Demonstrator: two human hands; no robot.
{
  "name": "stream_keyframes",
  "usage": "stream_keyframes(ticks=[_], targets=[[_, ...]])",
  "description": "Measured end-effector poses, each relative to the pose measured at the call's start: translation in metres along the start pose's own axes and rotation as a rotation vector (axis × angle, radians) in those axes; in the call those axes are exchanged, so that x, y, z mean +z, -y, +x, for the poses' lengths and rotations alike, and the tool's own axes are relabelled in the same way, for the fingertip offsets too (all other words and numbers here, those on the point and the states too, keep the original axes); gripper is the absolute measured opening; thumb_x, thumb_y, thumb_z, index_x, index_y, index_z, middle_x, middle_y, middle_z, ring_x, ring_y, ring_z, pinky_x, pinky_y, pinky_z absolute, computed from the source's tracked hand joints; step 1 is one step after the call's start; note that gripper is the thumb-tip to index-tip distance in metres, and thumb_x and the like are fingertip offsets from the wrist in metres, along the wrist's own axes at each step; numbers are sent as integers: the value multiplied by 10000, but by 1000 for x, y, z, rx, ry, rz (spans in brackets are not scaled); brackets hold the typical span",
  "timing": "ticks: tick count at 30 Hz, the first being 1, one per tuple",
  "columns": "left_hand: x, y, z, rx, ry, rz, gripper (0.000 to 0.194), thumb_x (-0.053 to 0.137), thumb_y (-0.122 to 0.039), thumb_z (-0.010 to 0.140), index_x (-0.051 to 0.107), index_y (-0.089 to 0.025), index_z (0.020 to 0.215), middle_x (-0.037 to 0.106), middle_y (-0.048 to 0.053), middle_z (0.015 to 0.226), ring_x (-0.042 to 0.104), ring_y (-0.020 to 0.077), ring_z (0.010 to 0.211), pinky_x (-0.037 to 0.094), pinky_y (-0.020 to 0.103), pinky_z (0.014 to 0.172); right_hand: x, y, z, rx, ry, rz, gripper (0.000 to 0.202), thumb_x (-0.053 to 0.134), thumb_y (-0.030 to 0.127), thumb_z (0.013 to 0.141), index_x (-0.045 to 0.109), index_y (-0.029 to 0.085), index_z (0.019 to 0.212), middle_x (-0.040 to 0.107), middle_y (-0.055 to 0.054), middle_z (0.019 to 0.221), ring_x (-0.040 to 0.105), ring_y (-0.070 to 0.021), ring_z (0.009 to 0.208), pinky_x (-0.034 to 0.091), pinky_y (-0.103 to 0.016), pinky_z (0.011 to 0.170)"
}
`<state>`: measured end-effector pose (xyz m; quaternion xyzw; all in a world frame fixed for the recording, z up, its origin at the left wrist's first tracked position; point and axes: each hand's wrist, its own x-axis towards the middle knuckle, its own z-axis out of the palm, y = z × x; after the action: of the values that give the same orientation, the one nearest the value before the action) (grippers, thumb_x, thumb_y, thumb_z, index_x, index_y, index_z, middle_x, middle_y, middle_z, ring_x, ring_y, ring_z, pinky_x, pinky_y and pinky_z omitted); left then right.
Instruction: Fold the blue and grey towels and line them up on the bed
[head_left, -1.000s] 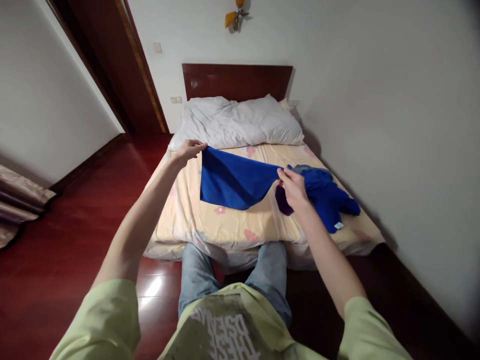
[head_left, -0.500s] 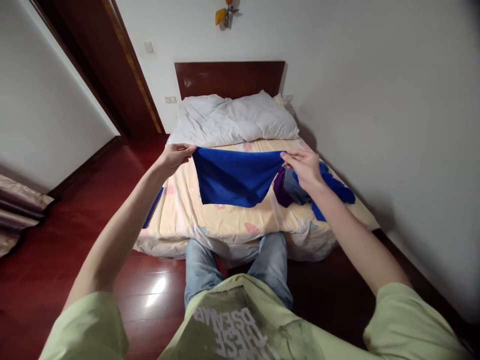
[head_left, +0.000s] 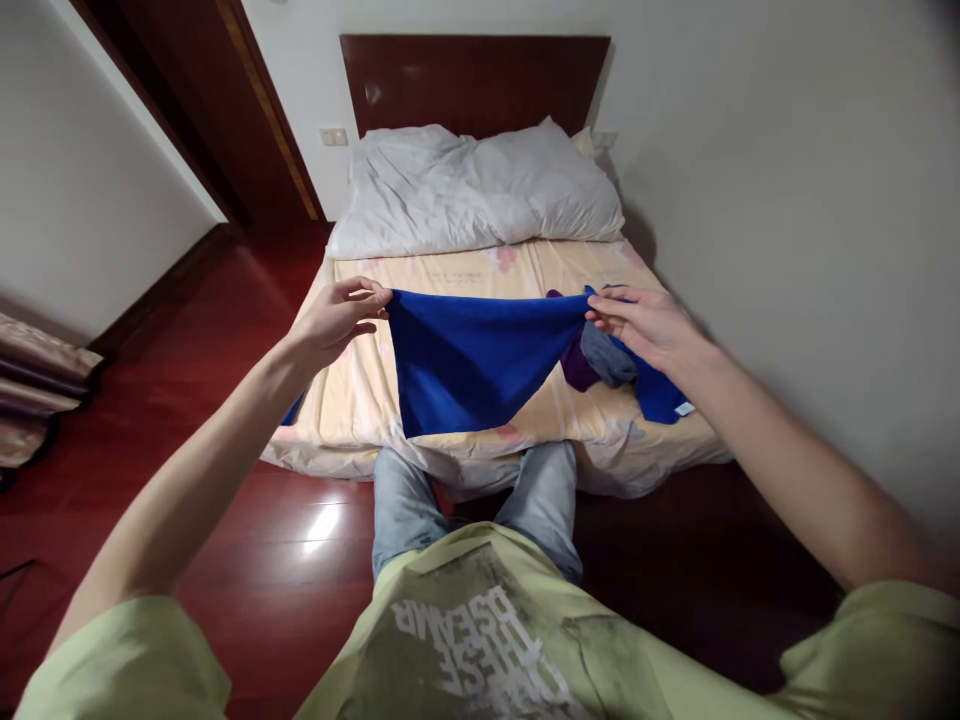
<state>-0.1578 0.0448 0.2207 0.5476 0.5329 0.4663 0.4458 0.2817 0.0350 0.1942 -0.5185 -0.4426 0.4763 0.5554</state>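
Note:
A plain blue cloth (head_left: 472,365) hangs stretched between my two hands above the bed. My left hand (head_left: 341,315) pinches its upper left corner between thumb and fingers. At the upper right corner, my right hand (head_left: 637,320) grips the fabric the same way. The top edge runs nearly straight, while the lower edge slants up toward the right. Behind and below my right hand lies a pile of purple and grey cloths (head_left: 609,358), with a blue cloth (head_left: 660,395) bearing a white tag. Another blue piece (head_left: 292,410) shows partly behind my left forearm.
The bed (head_left: 360,400) has a pale patterned sheet, with white pillows (head_left: 480,190) against a dark wooden headboard (head_left: 476,85). A wall stands close on the right. At the left are a doorway (head_left: 225,110) and a curtain (head_left: 37,385) above the red floor.
The view has tilted down. Both hands have moved slightly apart, and the blue cloth is pulled wider, its lower right part drawn up more. Both corners stay held.

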Motion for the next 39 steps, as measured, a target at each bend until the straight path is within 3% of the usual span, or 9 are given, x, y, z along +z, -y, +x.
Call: stream_keyframes(ticks=[6,12,15,18,22,27,31,34,39], targets=[[14,17,54,-8,-42,-22,305,886,-320,748,626,-162,784,655,57,720,729,240,846,607,383,811,38,-17,64,5,-51,-9,224,905,139,755,683,139,781,698,-18,699,702,-131,642,642,-257,661],[19,0,129,231,-210,-48,278,831,-317,787,599,-166,807,622,10,736,715,168,798,604,319,785,73,4,137,-357,-82,-19,260,878,279,814,651,153,817,662,17,693,688,-119,639,622,-266,670],[12,-9,136,370,-263,-52,254,791,-341,826,597,-177,829,627,-1,773,715,155,839,581,278,780,71,22,144,-523,-100,-55,233,844,315,848,663,169,871,673,14,742,697,-117,671,610,-256,699],[6,4,121,392,-267,-19,253,787,-362,810,610,-184,828,658,9,811,708,162,870,566,266,778,60,18,132,-605,-118,-96,224,859,304,820,685,184,894,693,0,780,693,-122,691,604,-255,715],[13,70,77,257,-214,131,283,806,-412,725,645,-194,806,701,36,836,693,186,871,552,265,746,48,-45,99,-498,-109,-154,272,884,321,751,700,180,894,717,-9,810,688,-136,724,594,-274,757],[50,206,-2,-156,-139,278,249,768,-421,715,607,-238,766,714,38,798,708,217,869,551,269,688,49,-193,33,-57,-180,-96,323,895,343,650,695,166,832,702,8,719,660,-147,689,577,-307,798],[78,299,-57,-397,-144,143,358,821,-411,651,582,-249,864,708,-1,728,722,216,782,562,290,677,53,-296,-25,222,-288,-61,363,938,308,526,693,159,749,733,-30,735,677,-187,741,567,-341,838],[86,336,-74,-421,-166,40,451,813,-546,657,611,-241,921,725,17,776,727,219,822,574,311,741,50,-337,-46,284,-305,-54,450,945,397,493,723,155,801,760,-58,770,683,-217,739,581,-371,801],[82,353,-69,-376,-197,-3,624,804,-724,559,648,-179,820,688,41,726,676,200,719,530,315,703,38,-354,-41,310,-233,-162,510,868,592,498,718,171,743,748,-64,727,691,-233,698,576,-361,738]])
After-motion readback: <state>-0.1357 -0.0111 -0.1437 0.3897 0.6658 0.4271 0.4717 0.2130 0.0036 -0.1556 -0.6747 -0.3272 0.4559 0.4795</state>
